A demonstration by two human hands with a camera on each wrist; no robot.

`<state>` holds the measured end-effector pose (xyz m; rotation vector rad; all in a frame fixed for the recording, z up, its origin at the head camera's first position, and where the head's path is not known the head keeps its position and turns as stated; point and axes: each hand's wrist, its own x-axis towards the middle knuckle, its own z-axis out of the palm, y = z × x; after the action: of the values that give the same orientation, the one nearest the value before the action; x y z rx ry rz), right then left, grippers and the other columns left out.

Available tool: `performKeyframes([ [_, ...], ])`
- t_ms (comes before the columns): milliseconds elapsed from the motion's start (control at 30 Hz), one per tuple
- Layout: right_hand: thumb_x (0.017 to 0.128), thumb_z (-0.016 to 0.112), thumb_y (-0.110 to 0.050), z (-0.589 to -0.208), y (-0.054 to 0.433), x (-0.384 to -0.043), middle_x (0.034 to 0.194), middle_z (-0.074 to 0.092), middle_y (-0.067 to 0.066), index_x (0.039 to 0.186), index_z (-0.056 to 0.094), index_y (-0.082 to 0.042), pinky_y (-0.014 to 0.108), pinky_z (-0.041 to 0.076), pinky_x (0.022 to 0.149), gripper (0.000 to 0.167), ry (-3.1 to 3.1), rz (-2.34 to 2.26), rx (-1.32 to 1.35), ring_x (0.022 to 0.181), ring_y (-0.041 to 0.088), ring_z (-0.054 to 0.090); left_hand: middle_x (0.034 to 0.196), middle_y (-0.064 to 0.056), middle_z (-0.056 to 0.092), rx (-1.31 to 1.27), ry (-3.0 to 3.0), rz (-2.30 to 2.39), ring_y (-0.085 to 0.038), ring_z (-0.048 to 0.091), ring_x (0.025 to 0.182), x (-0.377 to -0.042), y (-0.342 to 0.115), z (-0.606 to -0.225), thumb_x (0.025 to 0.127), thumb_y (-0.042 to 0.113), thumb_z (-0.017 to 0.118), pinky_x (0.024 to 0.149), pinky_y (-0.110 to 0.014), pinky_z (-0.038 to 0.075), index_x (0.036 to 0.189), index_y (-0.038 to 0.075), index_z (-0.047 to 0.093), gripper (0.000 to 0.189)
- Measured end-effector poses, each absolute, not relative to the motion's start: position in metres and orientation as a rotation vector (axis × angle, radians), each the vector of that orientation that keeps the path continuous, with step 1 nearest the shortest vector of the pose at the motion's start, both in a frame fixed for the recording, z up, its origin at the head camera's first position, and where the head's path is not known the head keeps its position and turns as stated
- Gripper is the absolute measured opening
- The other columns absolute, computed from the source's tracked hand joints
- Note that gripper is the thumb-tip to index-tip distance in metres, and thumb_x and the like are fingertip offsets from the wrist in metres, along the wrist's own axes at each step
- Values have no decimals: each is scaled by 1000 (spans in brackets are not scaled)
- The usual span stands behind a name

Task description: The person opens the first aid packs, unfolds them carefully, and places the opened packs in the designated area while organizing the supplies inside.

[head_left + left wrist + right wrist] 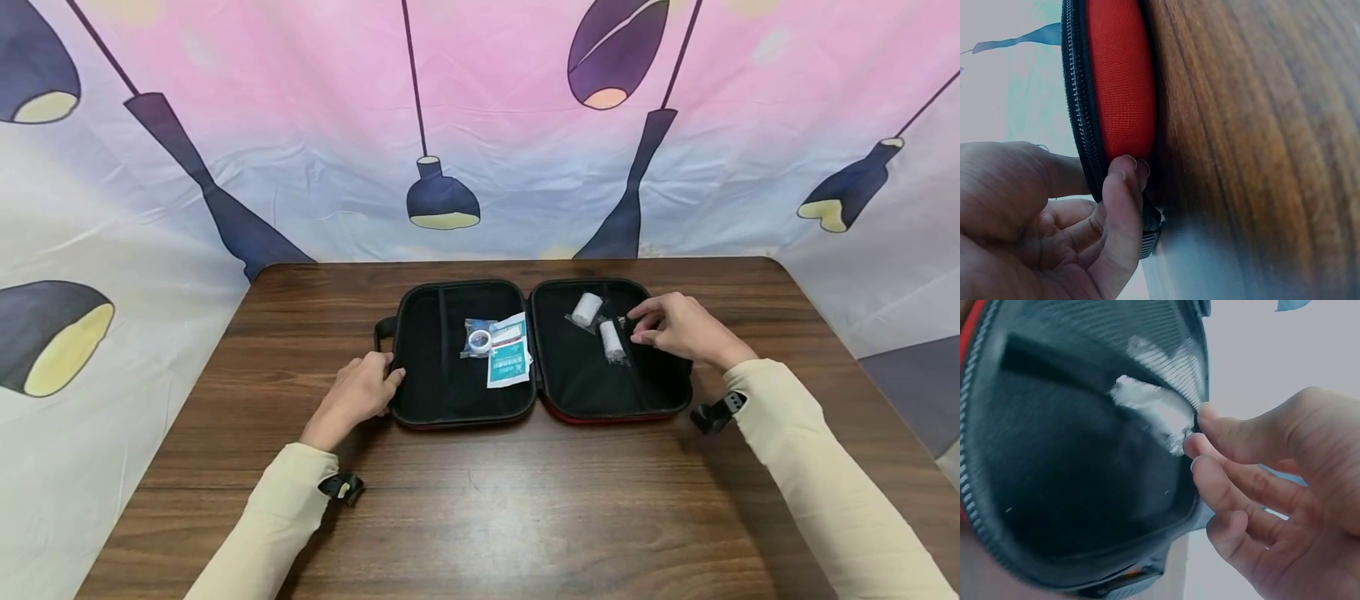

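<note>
An opened zip case (416, 367), black inside with a red shell, lies spread flat with its two halves side by side. My left hand (360, 387) grips the outer edge of its left half, thumb on top and fingers against the red side (1122, 81). Over the right half, my right hand (682, 327) pinches the edge of a dark elastic band (636, 379) between thumb and fingertips. Two white rolled bandages in clear wrap lie there: an upper roll (587, 309) and a lower roll (611, 340), the latter close to the fingers.
In the left half lie a tape roll (479, 341) in a clear bag and white-and-teal packets (508, 362). A carry handle (384, 329) sticks out on the left. The wooden table (480, 508) ends at a patterned cloth backdrop (345, 200).
</note>
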<state>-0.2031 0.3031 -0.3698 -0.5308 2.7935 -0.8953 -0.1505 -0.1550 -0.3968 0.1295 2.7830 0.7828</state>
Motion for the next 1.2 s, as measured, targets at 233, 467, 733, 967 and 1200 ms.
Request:
performKeyframes([
  [233, 92, 76, -10, -357, 280, -205, 91, 74, 6, 121, 68, 8, 43, 55, 75, 35, 2864, -821, -589, 80, 19, 70, 64, -8, 61, 125, 2787, 791, -17, 62, 52, -150, -155, -397, 107, 15, 49, 53, -32, 48, 117, -5, 62, 26],
  [467, 89, 80, -19, -351, 245, -205, 90, 74, 2, 120, 70, 4, 43, 54, 75, 40, 2873, -782, -686, 76, 16, 68, 65, -9, 61, 121, 2781, 796, -17, 62, 52, -150, -156, -397, 107, 16, 49, 53, -32, 49, 122, -6, 61, 29],
  [733, 89, 80, -23, -351, 204, -207, 98, 72, 5, 126, 68, 1, 38, 53, 70, 46, 2815, -776, -713, 73, 16, 66, 64, -8, 61, 114, 2777, 779, -17, 62, 52, -149, -154, -397, 108, 15, 49, 55, -32, 49, 140, -10, 50, 41],
  [967, 88, 82, -23, -355, 175, -211, 99, 74, 7, 126, 69, 1, 41, 54, 79, 47, 2811, -746, -779, 90, 22, 68, 65, -9, 61, 98, 2775, 776, -16, 63, 53, -149, -154, -397, 108, 15, 48, 55, -32, 50, 144, -12, 45, 45],
  [1200, 89, 80, -23, -357, 151, -213, 104, 74, 11, 128, 68, 0, 36, 52, 74, 47, 2807, -711, -811, 90, 23, 69, 65, -8, 62, 90, 2771, 775, -16, 63, 53, -149, -154, -396, 108, 15, 48, 55, -31, 50, 148, -13, 39, 50],
])
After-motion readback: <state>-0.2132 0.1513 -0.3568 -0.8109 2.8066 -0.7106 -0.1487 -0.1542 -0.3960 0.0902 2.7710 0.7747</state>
